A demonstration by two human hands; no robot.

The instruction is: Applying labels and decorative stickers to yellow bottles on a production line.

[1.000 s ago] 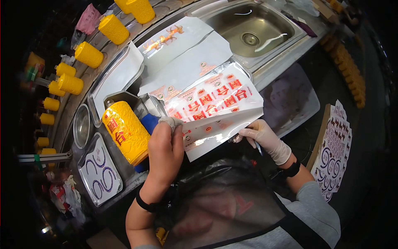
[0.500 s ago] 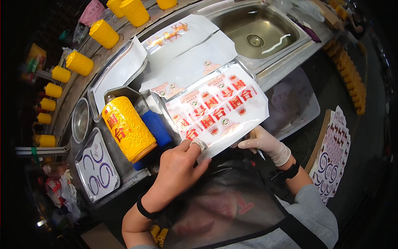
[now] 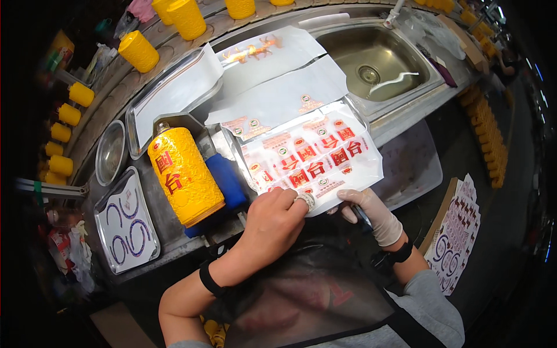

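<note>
Steel counter (image 3: 406, 124): red-and-white label sheet (image 3: 313, 162)

The glossy white printed label sheet with red stickers (image 3: 307, 159) is shining under the light. The embossed yellow bottle (image 3: 184, 175) is looking textured and glazed. The brushed stainless steel sink (image 3: 374, 61) is gleaming dully. A thin rubbery beige glove is covering the right hand (image 3: 371, 209).

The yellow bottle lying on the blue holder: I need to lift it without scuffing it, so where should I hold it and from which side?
Grip the yellow bottle around its broad middle, coming from above with fingers down both long sides. It lies on its side in the blue holder, so the underside is blocked and the narrow neck at the far end probably gives a poor hold.
</note>
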